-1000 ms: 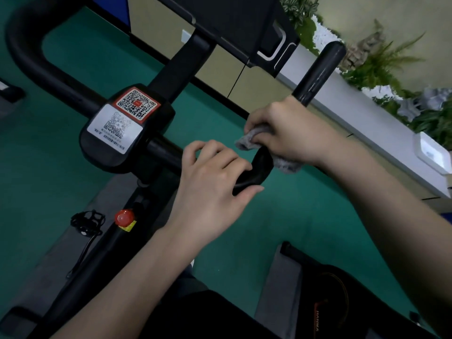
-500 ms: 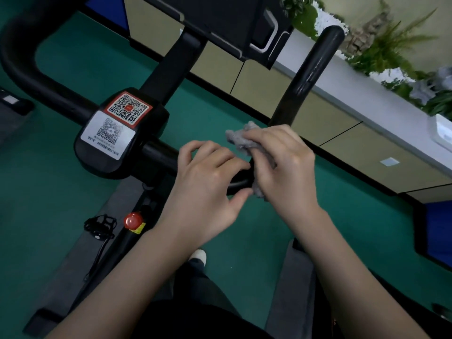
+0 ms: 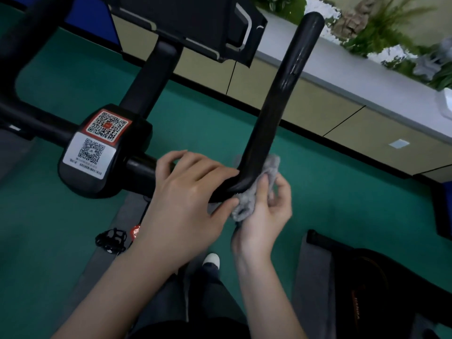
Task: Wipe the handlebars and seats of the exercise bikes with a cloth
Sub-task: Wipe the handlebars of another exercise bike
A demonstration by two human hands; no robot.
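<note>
Black glossy handlebar (image 3: 276, 113) of an exercise bike is bending upward from its crossbar, and a crumpled grey fuzzy cloth (image 3: 244, 206) is pressing against the underside of that bend. The person's right hand (image 3: 264, 216) is cupping the cloth from below, its fingers curling round it and holding it against the tube. The left hand (image 3: 181, 199) is gripping the level part of the handlebar just beside the cloth, fingers wrapping over the top and thumb lying underneath, right against the cloth. Past the left hand, away from the cloth, a black plastic housing with two QR-code stickers (image 3: 102, 148) is sitting on the crossbar. Below the grip, a small red knob (image 3: 135, 231), a black caged pedal (image 3: 111, 241) and a white shoe toe (image 3: 211, 260) are showing against the green floor (image 3: 61, 228). Beyond the handlebar's tip, a pale ledge (image 3: 367, 77) is carrying green plants (image 3: 391, 28).
</note>
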